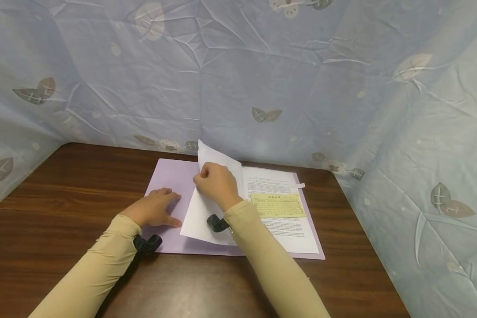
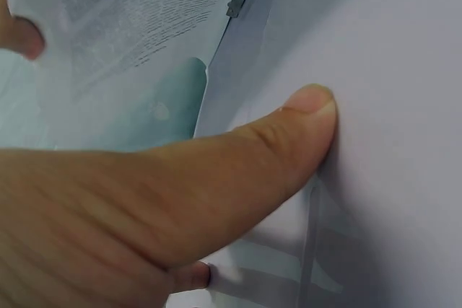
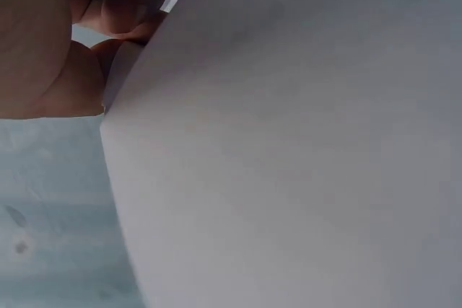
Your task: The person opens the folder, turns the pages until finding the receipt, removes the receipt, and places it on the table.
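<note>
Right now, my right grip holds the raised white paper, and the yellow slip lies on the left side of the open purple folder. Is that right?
Not quite: the head view shows the yellow slip lying over the printed page on the right side of the open purple folder. Your right grip does hold the raised white paper.

The person wears long sleeves of plain beige cloth: the left sleeve (image 1: 97,260) and the right sleeve (image 1: 276,258) are close-fitting, with small wrinkles. At the left wrist is a black device (image 1: 148,244), rounded and dotted; at the right wrist, a similar black piece (image 1: 217,223). The left hand (image 1: 156,208) and right hand (image 1: 218,184) are bare.
</note>
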Tool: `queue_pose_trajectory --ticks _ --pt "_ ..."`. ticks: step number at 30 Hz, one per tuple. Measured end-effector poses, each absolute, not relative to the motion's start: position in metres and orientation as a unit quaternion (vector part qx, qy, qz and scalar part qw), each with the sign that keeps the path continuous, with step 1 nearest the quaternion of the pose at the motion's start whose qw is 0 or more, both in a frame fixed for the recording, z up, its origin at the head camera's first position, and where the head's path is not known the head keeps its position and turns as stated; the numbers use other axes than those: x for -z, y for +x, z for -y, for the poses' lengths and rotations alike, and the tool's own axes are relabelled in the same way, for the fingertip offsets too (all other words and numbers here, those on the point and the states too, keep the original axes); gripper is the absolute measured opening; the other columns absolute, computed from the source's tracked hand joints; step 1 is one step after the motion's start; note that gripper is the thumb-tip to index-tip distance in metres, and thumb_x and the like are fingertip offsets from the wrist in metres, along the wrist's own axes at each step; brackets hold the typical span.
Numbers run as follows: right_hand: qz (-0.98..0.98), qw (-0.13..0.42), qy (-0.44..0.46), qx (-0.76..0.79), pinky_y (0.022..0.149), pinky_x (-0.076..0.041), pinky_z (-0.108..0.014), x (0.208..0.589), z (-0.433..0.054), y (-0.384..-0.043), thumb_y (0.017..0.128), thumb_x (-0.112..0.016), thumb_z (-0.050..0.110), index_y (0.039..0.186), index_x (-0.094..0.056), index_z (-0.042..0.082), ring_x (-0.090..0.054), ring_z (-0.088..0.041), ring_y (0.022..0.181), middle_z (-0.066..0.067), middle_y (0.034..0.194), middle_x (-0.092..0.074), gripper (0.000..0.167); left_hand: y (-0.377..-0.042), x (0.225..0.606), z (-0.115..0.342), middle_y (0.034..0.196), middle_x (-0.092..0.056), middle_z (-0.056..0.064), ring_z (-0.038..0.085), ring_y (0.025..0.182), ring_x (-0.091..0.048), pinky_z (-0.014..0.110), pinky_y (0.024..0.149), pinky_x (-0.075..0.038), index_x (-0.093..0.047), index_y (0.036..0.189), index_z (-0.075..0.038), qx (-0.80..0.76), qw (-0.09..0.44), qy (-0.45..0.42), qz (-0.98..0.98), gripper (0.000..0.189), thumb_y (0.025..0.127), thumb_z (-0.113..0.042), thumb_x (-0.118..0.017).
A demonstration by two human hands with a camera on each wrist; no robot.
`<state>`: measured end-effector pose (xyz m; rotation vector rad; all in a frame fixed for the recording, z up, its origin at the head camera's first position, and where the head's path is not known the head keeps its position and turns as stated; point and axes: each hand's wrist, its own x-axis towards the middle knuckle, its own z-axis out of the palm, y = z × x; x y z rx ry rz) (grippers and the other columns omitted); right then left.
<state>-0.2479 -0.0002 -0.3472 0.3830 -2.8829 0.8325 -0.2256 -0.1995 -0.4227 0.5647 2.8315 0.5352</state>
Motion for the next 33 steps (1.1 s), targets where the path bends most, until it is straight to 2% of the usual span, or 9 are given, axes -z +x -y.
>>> queue_pose_trajectory --ticks 4,9,17,21,24,27,30,33 --pt "0.961 0.052 0.148 -0.226 0.057 -0.04 -0.027 0.36 0.008 -0.248 0.094 -0.066 0.028 0.074 -0.062 0.018 -0.053 -0.012 0.063 0.006 0.067 -0.06 0.023 -0.226 0.425 0.199 0.149 -0.043 0.038 0.06 0.137 -0.04 0.068 0.111 -0.036 -0.055 0.144 0.003 -0.184 0.096 0.194 -0.959 0.09 0.079 -0.049 -0.087" --pt "0.97 0.037 0.193 -0.142 0.064 -0.045 -0.029 0.376 0.005 -0.247 0.102 -0.061 0.039 0.083 -0.071 0.018 -0.056 -0.012 0.072 0.006 0.077 -0.064 0.03 -0.227 0.426 0.198 0.151 -0.043 0.037 0.059 0.139 -0.039 0.068 0.112 -0.035 -0.055 0.145 0.002 -0.186 0.096 0.194 -0.958 0.092 0.077 -0.052 -0.087" --pt "0.964 -0.014 0.253 -0.077 0.072 -0.049 -0.029 0.393 -0.014 -0.239 0.101 -0.063 0.031 0.094 -0.077 0.015 -0.057 -0.013 0.074 0.004 0.08 -0.068 0.022 -0.229 0.423 0.206 0.153 -0.039 0.038 0.059 0.143 -0.034 0.069 0.114 -0.031 -0.053 0.147 0.002 -0.189 0.115 0.203 -0.954 0.09 0.081 -0.051 -0.084" --pt "0.96 -0.037 0.27 -0.064 0.081 -0.053 -0.031 0.402 -0.019 -0.234 0.101 -0.062 0.03 0.102 -0.079 0.015 -0.063 -0.013 0.082 0.003 0.092 -0.075 0.022 -0.229 0.421 0.21 0.155 -0.037 0.037 0.057 0.145 -0.031 0.068 0.116 -0.029 -0.052 0.149 0.001 -0.19 0.128 0.207 -0.951 0.081 0.086 -0.041 -0.081" --pt "0.958 -0.047 0.276 -0.066 0.085 -0.053 -0.032 0.406 -0.022 -0.232 0.101 -0.062 0.031 0.104 -0.079 0.015 -0.066 -0.014 0.087 0.003 0.098 -0.077 0.022 -0.229 0.419 0.211 0.152 -0.042 0.037 0.056 0.143 -0.037 0.067 0.115 -0.031 -0.051 0.148 0.004 -0.19 0.115 0.221 -0.95 0.069 0.089 -0.025 -0.073" --pt "0.954 -0.049 0.288 -0.063 0.088 -0.053 -0.031 0.409 -0.025 -0.232 0.101 -0.062 0.031 0.105 -0.079 0.016 -0.067 -0.014 0.091 0.004 0.1 -0.077 0.022 -0.229 0.418 0.211 0.147 -0.049 0.035 0.055 0.138 -0.043 0.065 0.114 -0.035 -0.051 0.147 0.006 -0.193 0.091 0.23 -0.95 0.063 0.092 -0.018 -0.067" --pt "0.948 -0.056 0.307 -0.06 0.093 -0.053 -0.029 0.409 -0.03 -0.231 0.101 -0.062 0.03 0.107 -0.079 0.017 -0.068 -0.013 0.098 0.004 0.105 -0.076 0.022 -0.229 0.419 0.209 0.144 -0.051 0.034 0.055 0.135 -0.047 0.065 0.111 -0.039 -0.053 0.146 0.004 -0.196 0.064 0.22 -0.954 0.061 0.096 -0.028 -0.068" --pt "0.941 -0.068 0.327 -0.062 0.1 -0.051 -0.029 0.409 -0.034 -0.23 0.102 -0.062 0.029 0.11 -0.078 0.017 -0.067 -0.014 0.108 0.004 0.111 -0.075 0.022 -0.229 0.421 0.206 0.142 -0.053 0.034 0.056 0.132 -0.049 0.069 0.108 -0.039 -0.056 0.144 0.002 -0.181 0.021 0.213 -0.96 0.068 0.095 -0.043 -0.071"
